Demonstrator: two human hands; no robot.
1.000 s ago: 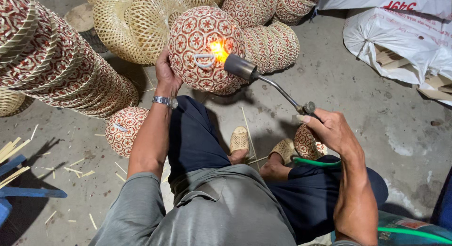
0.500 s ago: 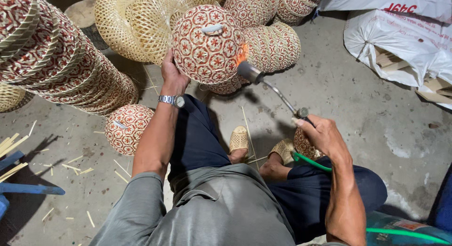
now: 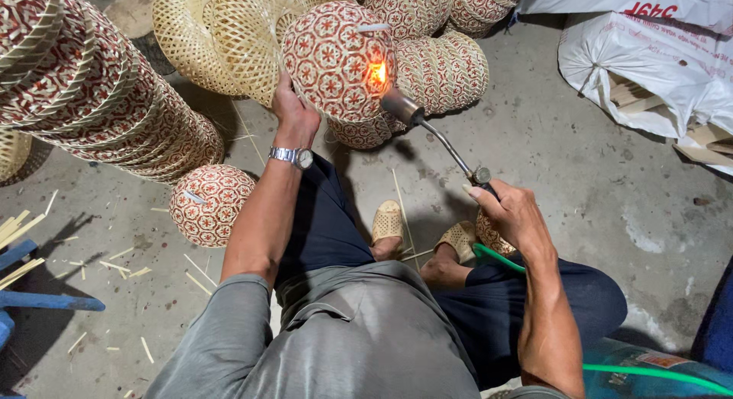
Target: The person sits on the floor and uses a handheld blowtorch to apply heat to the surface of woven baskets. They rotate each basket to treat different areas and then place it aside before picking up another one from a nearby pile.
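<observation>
White sack [image 3: 657, 63] — upper right

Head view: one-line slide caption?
Left hand holds a red-patterned woven basket while right hand plays a gas torch flame on it.

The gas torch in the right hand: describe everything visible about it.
The gas torch is a thin metal tube with a wider cylindrical nozzle at its far end and a small knob near the grip. The right hand holds its handle, from which a green hose leads away. It slants up and left, the nozzle close to the red-patterned woven ball that the left hand holds up. An orange flame glows on the ball.
</observation>
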